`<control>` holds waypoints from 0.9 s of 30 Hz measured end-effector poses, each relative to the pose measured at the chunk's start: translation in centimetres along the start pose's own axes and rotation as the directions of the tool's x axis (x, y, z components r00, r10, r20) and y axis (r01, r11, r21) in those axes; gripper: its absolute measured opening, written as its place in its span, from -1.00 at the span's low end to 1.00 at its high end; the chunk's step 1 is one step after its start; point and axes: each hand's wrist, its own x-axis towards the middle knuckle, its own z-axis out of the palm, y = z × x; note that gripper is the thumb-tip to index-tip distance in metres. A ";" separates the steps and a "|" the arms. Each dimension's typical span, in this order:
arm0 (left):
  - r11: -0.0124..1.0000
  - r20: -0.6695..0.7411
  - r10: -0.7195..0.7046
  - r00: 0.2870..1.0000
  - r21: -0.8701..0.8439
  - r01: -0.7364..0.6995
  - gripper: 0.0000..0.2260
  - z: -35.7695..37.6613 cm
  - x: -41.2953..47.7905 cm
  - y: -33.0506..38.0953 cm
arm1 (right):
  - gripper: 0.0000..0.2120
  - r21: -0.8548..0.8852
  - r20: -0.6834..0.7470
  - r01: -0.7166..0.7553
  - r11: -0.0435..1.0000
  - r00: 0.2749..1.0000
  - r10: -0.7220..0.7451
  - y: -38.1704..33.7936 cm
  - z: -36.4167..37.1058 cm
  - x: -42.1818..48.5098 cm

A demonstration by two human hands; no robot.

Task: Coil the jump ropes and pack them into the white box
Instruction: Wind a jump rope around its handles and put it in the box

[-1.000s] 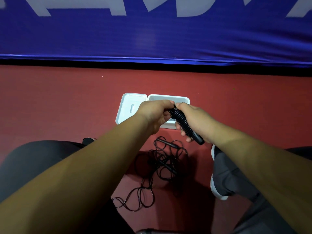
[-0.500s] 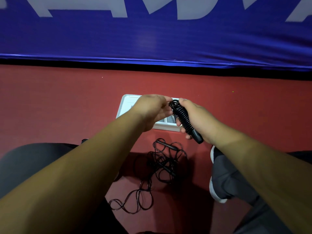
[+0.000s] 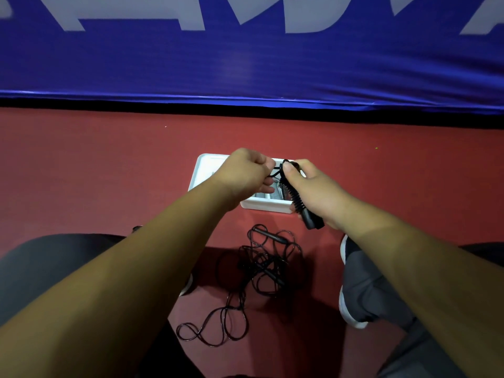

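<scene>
Head: coiled rope (image 3: 296,200) in right hand (image 3: 319,192)

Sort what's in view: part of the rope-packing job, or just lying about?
Job:
coiled jump rope, gripped by the right hand, cord end pinched by the left hand
white box, open, behind the hands
tangled rope pile on the floor, not yet coiled

Lying about:
blue banner
shoe
</scene>
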 end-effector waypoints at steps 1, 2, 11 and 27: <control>0.998 -0.010 -0.009 1.000 0.064 0.010 -0.82 -0.2 0.0 0.0 | -0.60 -0.054 0.009 0.013 0.998 1.000 -0.013 0.2 -0.2 0.1; 0.991 -0.012 -0.021 1.000 0.132 0.022 -0.82 -0.5 0.1 0.0 | -0.51 -0.109 0.026 0.022 0.994 0.999 -0.020 0.3 -0.3 0.1; 0.852 0.114 -0.021 0.993 0.522 -0.042 -0.80 -0.5 -0.7 0.5 | -0.66 -0.306 -0.013 0.038 0.951 0.999 -0.044 0.3 -0.6 -0.4; 0.847 0.129 -0.012 0.992 0.528 -0.058 -0.78 -0.3 -0.5 0.3 | -0.60 -0.354 -0.129 -0.061 0.933 0.992 0.015 1.3 -0.8 1.5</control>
